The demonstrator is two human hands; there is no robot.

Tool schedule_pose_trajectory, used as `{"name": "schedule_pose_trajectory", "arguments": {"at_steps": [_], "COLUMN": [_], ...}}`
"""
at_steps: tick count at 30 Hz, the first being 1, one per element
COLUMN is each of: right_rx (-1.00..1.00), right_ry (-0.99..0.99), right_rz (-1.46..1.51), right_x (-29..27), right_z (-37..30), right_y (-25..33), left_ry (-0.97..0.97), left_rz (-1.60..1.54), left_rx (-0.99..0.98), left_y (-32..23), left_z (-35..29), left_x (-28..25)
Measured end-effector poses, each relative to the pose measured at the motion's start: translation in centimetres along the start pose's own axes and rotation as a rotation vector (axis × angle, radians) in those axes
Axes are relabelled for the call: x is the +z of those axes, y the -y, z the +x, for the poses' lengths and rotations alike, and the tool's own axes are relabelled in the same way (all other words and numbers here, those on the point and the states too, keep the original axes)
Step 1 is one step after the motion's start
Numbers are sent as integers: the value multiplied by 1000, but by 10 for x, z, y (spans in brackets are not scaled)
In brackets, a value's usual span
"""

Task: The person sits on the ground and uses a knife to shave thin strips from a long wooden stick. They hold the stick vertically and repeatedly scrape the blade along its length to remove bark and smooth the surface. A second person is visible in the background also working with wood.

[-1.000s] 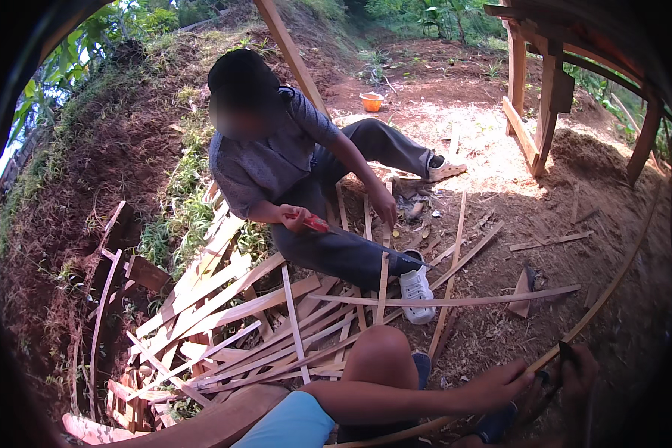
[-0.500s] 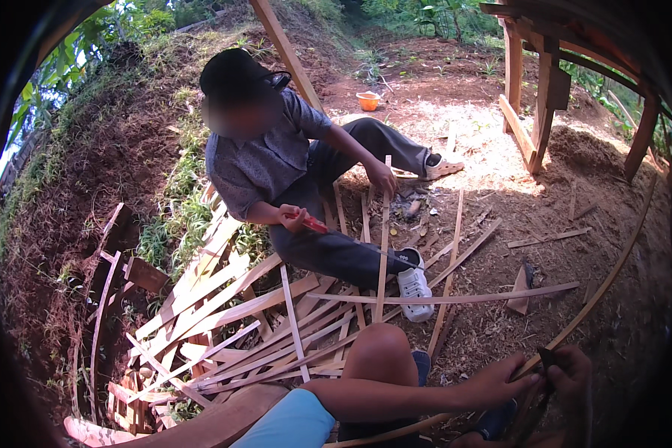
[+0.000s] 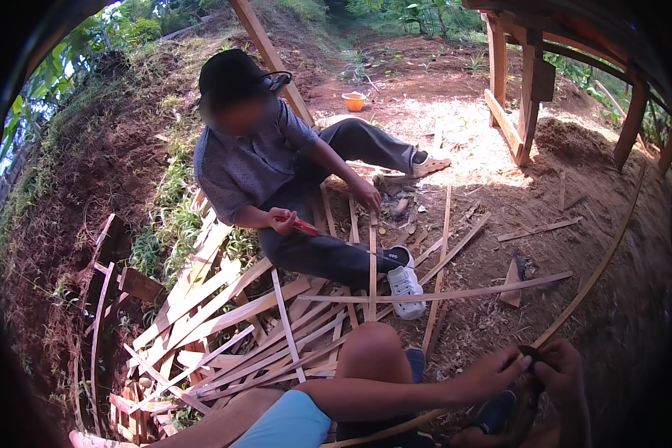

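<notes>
A long, thin, bowed wooden strip (image 3: 599,267) slants from the far right down to my hands and comes out again at the lower edge. My left hand (image 3: 496,373), at the end of a light blue sleeve, is closed around the strip, its thumb near a dark, flat tool (image 3: 530,352). My right hand (image 3: 564,373) is closed beside it, fingers on that dark tool, which lies against the strip. Its exact kind is hidden by the fingers and shadow. My bent knee (image 3: 373,352) rises left of my hands.
A person (image 3: 257,160) in a dark hat sits opposite, holding a red-handled tool (image 3: 300,225) and an upright strip (image 3: 372,272). Piled wooden strips (image 3: 224,321) lie at left. Another strip (image 3: 463,296) lies crosswise before my knee. A timber frame (image 3: 526,97) and an orange bucket (image 3: 354,101) stand farther back.
My view has shifted slightly. The dark tool has turned and shows a rounder outline between my hands. The other person's upright strip sits lower at its top.
</notes>
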State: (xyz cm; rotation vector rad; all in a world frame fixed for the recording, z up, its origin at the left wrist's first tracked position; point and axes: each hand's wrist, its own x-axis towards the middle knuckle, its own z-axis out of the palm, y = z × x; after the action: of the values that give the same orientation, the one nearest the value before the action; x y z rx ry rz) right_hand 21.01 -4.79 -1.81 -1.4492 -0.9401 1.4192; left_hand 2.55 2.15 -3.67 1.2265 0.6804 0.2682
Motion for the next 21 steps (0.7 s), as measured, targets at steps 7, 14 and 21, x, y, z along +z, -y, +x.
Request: {"name": "schedule_pose_trajectory", "arguments": {"at_steps": [7, 14, 21], "right_rx": [67, 152, 162], "right_ry": [6, 43, -24], "right_rz": [91, 128, 67], "right_x": [8, 16, 15], "right_z": [-3, -1, -16], "right_y": [8, -4, 10], "left_ry": [-88, -119, -145], "left_rz": [-37, -26, -15], "left_rx": [-35, -85, -7], "left_y": [10, -8, -18], "left_z": [7, -1, 10], "left_x": [3, -11, -11]}}
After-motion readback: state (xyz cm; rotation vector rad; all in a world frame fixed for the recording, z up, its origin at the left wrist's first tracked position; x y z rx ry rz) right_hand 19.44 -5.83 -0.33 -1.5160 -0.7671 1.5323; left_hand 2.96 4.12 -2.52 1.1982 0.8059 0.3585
